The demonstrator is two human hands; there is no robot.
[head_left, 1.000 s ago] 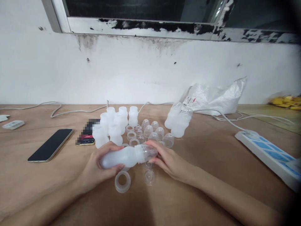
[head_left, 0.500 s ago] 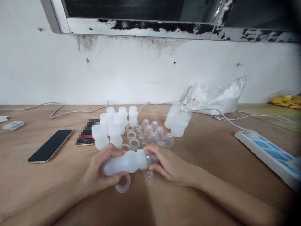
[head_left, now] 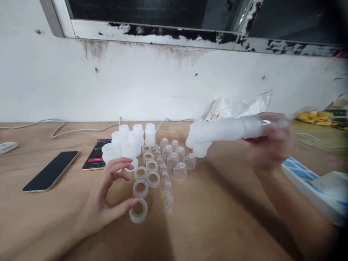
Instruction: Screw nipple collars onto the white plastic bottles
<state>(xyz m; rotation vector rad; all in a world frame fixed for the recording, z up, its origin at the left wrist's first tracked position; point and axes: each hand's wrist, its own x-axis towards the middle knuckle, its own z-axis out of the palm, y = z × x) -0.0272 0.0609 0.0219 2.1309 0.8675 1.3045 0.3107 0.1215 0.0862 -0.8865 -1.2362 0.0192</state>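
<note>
Milky-white plastic bottle [head_left: 225, 129] with clear domed cap [head_left: 282, 122], just released by the left hand [head_left: 108, 192], is held sideways by the right hand [head_left: 268, 148] near standing white bottles [head_left: 201, 150], two-handed handling apparently done; the left gapes empty by a translucent plastic ring [head_left: 138, 218]

Tabletop [head_left: 209, 214] leaves passage before the domes [head_left: 180, 171]; teats [head_left: 168, 204] and rings [head_left: 138, 219] block leftward.

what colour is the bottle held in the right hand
The bottle in the right hand is milky white; the head view shows it, slightly blurred.
</note>
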